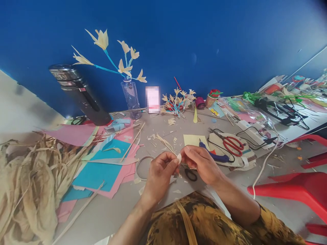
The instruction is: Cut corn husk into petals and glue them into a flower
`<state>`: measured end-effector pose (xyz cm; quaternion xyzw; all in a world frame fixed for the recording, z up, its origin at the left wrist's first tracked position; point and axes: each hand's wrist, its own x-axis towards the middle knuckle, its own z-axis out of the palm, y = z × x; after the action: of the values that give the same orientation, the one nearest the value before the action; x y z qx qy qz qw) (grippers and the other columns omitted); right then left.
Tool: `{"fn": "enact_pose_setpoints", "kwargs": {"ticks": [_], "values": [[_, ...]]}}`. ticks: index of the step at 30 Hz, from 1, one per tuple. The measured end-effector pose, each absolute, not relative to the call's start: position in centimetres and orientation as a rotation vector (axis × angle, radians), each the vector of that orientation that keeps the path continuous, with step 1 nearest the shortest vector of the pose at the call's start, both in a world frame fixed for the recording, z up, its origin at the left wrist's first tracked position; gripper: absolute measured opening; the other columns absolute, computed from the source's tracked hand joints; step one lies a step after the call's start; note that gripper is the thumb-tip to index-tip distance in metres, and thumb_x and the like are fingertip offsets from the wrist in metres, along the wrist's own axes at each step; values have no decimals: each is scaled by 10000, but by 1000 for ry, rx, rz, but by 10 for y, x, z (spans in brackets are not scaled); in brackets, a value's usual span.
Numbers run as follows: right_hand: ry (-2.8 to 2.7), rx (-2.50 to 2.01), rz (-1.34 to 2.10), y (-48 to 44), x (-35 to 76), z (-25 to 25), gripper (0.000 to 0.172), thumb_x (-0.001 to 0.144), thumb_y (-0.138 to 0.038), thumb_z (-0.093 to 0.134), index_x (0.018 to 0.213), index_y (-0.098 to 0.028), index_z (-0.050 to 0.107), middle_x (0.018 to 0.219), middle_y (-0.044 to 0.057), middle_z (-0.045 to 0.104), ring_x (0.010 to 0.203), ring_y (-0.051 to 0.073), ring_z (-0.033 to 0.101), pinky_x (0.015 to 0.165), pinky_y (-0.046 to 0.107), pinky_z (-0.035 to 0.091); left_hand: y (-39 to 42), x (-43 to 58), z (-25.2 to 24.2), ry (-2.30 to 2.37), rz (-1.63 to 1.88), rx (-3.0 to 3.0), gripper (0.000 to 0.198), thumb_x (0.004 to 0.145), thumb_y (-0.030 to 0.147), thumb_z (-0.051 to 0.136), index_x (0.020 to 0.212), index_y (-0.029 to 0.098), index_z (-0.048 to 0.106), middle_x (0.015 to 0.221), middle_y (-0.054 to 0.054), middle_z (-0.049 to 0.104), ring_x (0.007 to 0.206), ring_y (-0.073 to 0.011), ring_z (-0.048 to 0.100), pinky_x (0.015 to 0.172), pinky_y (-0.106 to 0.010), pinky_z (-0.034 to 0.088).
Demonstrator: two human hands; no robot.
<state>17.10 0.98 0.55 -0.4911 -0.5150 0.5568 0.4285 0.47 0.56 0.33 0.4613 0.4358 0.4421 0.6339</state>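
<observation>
1. My left hand [161,172] has thumb and forefinger clamped on a pale piece [179,158], my dial's centre, probably pinched lightly because it looks thin.
2. My right hand [200,163] curls close at three o'clock; whether its fingers grip, I cannot tell.
3. Farther towards three, the glue gun [221,158] lies nozzle over a yellow sheet [190,140], perhaps against drips.
4. At eleven o'clock, a clear bottle [130,97] holds flowers [102,40] aloft, presumably keeping them uncrushed.

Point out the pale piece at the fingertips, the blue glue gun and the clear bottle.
Pale piece [179,158]: head view, its exposed middle.
Blue glue gun [219,158]: head view, its handle.
Clear bottle [131,98]: head view, its wall.
</observation>
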Motion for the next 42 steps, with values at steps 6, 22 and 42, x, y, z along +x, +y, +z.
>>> {"fn": "enact_pose_setpoints", "kwargs": {"ticks": [6,22,42], "values": [[-1249,-1290,1361,10,167,5,326,822,-454,722,712,-165,617,573,-48,443,519,78,315,480,227,228,5,5,-1,920,1003,998,194,818,343,696,793,162,633,642,9,597,599,-108,514,608,-233,416],[-1056,-1106,1674,12,179,4,285,715,-345,830,856,-157,668,669,-30,544,524,57,365,466,206,221,9,9,-10,868,924,919,114,727,225,759,682,154,683,582,18,594,570,-92,511,621,-230,407],[-730,-950,1976,14,181,12,278,667,-276,839,774,-146,618,598,-62,450,485,31,312,453,179,160,12,9,-9,783,879,770,196,633,273,849,667,140,710,549,-1,616,523,-101,523,592,-247,406]]}}
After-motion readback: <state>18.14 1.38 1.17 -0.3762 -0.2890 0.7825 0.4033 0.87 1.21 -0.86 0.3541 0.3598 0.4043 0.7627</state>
